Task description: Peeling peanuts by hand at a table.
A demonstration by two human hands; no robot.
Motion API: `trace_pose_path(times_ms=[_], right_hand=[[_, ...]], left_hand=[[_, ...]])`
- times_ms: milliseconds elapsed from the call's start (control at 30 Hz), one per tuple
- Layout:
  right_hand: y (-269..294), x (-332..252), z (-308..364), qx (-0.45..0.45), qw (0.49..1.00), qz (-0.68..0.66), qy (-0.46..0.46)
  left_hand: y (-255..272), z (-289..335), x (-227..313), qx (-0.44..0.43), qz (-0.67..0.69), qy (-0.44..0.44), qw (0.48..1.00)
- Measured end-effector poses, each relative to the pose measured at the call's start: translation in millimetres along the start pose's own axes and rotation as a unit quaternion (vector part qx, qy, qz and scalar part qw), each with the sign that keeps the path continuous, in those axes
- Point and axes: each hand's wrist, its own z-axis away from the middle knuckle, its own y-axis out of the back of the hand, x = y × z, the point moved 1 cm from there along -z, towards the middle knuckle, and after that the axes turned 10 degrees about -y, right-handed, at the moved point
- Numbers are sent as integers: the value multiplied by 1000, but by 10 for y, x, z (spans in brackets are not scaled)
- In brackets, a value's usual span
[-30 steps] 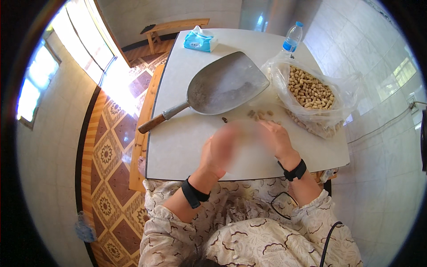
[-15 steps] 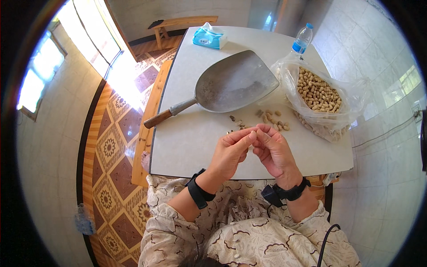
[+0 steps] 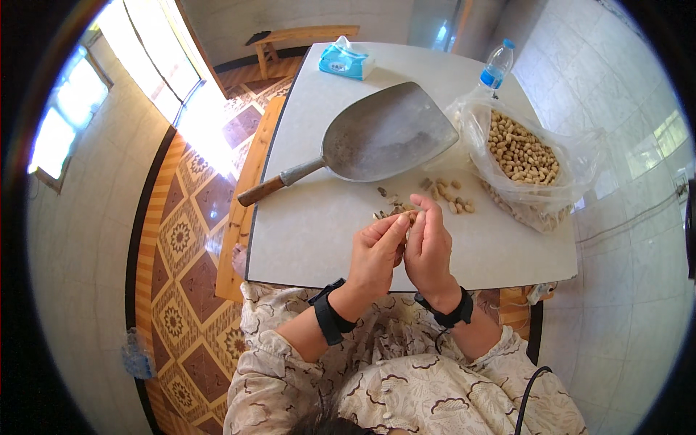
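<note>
On table (image 3: pixel 304 243), scoop (image 3: pixel 391 134) between fingers (image 3: pixel 431 210) and tissue pack (image 3: pixel 344 62); peanut bag (image 3: pixel 523 156) right.

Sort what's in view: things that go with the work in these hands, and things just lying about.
Likely part of the work:
left hand and right hand, fingertips close together
loose peanuts
unshelled peanuts in a clear plastic bag

Apparently just lying about:
metal scoop with wooden handle
blue tissue pack
clear plastic bottle
</note>
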Motion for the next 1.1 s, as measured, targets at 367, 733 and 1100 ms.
trace_pose_path(times_ms=[367,733,1100], right_hand=[[98,-107,-61,-34,999,-16,19],[331,299,-361,-94,988,64,-101],[262,665,-770,-182,895,406,30]], left_hand=[[-81,-13,146,-67,166,114,977],[79,-133,125,59,166,122,977],[146,-187,207,43,212,132,967]])
